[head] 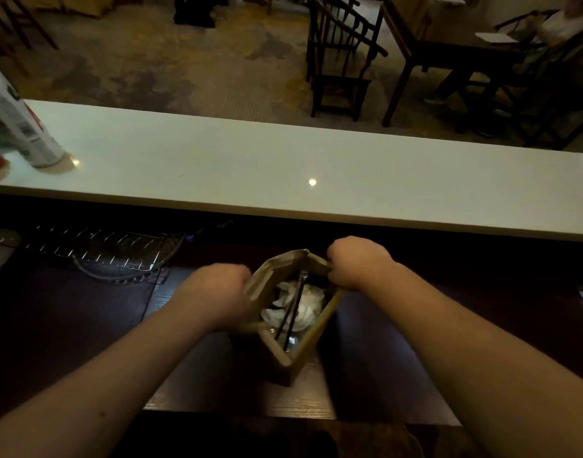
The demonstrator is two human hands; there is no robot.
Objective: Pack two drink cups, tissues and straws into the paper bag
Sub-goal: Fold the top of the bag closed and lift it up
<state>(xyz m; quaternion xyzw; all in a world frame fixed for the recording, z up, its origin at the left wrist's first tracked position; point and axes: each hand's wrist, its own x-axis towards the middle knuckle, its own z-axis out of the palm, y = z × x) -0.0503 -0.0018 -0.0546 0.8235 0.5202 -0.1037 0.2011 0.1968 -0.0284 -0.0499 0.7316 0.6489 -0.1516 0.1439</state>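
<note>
A brown paper bag point(311, 345) stands upright on the dark wooden worktop, its mouth open towards me. Inside it lie crumpled white tissues point(308, 302) and two dark straws point(291, 314) laid across them; a clear cup lid point(291, 340) shows dimly beneath. My left hand point(217, 292) grips the bag's left rim with fingers closed. My right hand point(358, 262) is closed on the bag's far right rim. Both hands hold the mouth apart.
A long white counter point(316, 173) runs across behind the bag. A spray can point(22, 127) stands at its left end. A wire rack point(98, 247) lies on the dark worktop to the left. Dark chairs point(341, 57), a table and a seated person are beyond the counter.
</note>
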